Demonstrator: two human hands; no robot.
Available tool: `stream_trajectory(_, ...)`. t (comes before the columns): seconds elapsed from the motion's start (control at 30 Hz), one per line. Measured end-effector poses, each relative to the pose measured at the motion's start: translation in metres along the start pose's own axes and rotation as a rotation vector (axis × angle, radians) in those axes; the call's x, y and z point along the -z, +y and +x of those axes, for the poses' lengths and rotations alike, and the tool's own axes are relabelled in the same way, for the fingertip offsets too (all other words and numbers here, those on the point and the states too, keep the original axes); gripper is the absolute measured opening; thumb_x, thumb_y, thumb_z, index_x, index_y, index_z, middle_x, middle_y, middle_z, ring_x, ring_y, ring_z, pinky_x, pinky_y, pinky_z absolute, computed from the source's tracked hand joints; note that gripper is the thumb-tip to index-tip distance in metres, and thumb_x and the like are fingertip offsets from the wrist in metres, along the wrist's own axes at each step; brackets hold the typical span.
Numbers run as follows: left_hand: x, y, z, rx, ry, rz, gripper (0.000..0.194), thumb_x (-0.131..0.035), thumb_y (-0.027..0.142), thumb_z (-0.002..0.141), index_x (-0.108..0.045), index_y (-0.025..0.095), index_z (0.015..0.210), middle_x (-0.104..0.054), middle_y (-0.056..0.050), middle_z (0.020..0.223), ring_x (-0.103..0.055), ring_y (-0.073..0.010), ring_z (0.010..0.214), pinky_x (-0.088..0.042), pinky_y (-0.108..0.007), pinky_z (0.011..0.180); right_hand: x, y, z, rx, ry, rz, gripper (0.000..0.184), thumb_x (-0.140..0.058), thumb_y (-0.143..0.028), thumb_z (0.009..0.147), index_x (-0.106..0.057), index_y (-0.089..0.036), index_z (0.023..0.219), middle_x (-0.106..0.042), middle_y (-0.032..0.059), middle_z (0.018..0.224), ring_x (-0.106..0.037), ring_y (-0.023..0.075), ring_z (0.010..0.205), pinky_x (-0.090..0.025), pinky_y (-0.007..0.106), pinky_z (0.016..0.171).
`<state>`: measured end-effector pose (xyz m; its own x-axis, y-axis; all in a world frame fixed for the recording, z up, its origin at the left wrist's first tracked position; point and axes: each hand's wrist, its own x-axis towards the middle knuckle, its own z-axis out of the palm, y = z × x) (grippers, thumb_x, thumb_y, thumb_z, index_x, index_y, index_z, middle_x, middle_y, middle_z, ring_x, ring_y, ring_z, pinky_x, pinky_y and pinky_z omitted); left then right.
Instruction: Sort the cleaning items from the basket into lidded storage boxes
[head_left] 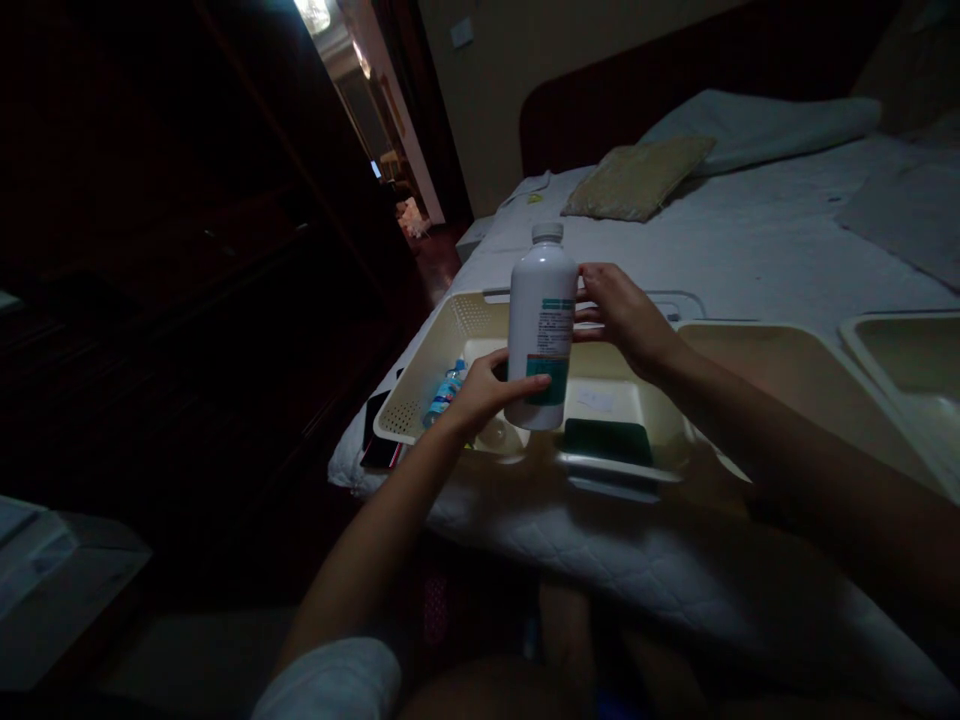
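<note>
A white plastic bottle (536, 335) with a screw cap and a green printed label stands upright in the air above a cream basket (411, 395). My left hand (484, 393) is closed around its lower part, thumb across the label. From the right, my right hand (621, 312) has its fingers against the bottle's side, with the fingertips partly hidden behind it. Inside the basket, a small clear bottle with a blue label (445, 394) leans at the left. A dark green flat item (607, 442) and a pale box-like item (596, 398) lie toward the right.
Two more cream containers, one beside the basket (757, 375) and one at the far right (900, 345), sit on the white bed (772, 235). A beige pillow (637, 178) lies farther back. White boxes (90, 570) stand at lower left, near dark cabinets (195, 330).
</note>
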<state>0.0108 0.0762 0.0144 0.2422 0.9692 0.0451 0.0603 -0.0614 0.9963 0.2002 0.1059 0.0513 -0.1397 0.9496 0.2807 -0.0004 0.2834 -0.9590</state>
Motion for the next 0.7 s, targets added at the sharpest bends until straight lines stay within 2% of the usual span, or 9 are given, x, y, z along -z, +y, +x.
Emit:
stream_trajectory(0.13,-0.018,0.008,-0.003,-0.032,0.26,0.399,0.06,-0.081,0.056,0.055,-0.067,0.012,0.093,-0.068,-0.007,0.082,-0.061,-0.0172,0.071,-0.047,-0.029,0.065,-0.005,0.009,-0.006,-0.015,0.09,-0.047,0.076,-0.057,-0.079,0.07,-0.042,-0.027,0.123,-0.059,0.0093,0.116,-0.062,0.0246,0.099,-0.057,0.033,0.067)
stream_trajectory(0.23,-0.025,0.015,-0.008,-0.089,0.359,0.664,0.056,-0.077,0.058,0.059,-0.065,0.015,0.093,-0.066,-0.004,0.079,-0.058,-0.017,0.069,-0.042,-0.028,0.06,-0.008,0.011,-0.008,-0.064,0.09,-0.008,0.08,-0.059,-0.08,0.067,-0.038,-0.027,0.123,-0.056,0.0106,0.121,-0.061,0.0274,0.105,-0.058,0.037,0.069)
stream_trajectory(0.37,-0.033,0.023,-0.021,-0.236,0.392,1.012,0.048,-0.075,0.052,0.065,-0.06,0.017,0.096,-0.067,-0.005,0.086,-0.061,-0.0195,0.075,-0.043,-0.03,0.067,-0.014,0.012,-0.009,-0.068,0.161,0.068,0.073,-0.058,-0.077,0.07,-0.036,-0.027,0.118,-0.054,0.0111,0.123,-0.059,0.0275,0.11,-0.057,0.04,0.075)
stream_trajectory(0.47,-0.041,0.023,-0.029,-0.262,0.414,1.191,0.048,-0.07,0.053,0.072,-0.056,0.016,0.099,-0.068,-0.009,0.09,-0.064,-0.0229,0.082,-0.045,-0.031,0.07,-0.022,0.014,-0.01,-0.024,0.252,0.102,0.071,-0.059,-0.074,0.072,-0.035,-0.026,0.118,-0.053,0.011,0.122,-0.058,0.0258,0.111,-0.056,0.039,0.08)
stream_trajectory(0.6,-0.05,0.021,-0.033,-0.281,0.417,1.276,0.056,-0.065,0.056,0.077,-0.051,0.014,0.11,-0.067,-0.012,0.096,-0.065,-0.0256,0.089,-0.047,-0.033,0.073,-0.031,0.012,-0.011,0.029,0.362,0.133,0.067,-0.062,-0.069,0.073,-0.037,-0.025,0.117,-0.053,0.0096,0.117,-0.059,0.0235,0.109,-0.054,0.036,0.084)
stream_trajectory(0.7,-0.051,0.023,-0.033,-0.29,0.367,1.29,0.058,-0.063,0.057,0.079,-0.05,0.011,0.113,-0.065,-0.016,0.103,-0.063,-0.0283,0.096,-0.048,-0.036,0.077,-0.029,0.01,-0.01,0.059,0.381,0.174,0.063,-0.064,-0.064,0.072,-0.039,-0.024,0.114,-0.055,0.0083,0.112,-0.061,0.0226,0.106,-0.053,0.034,0.084)
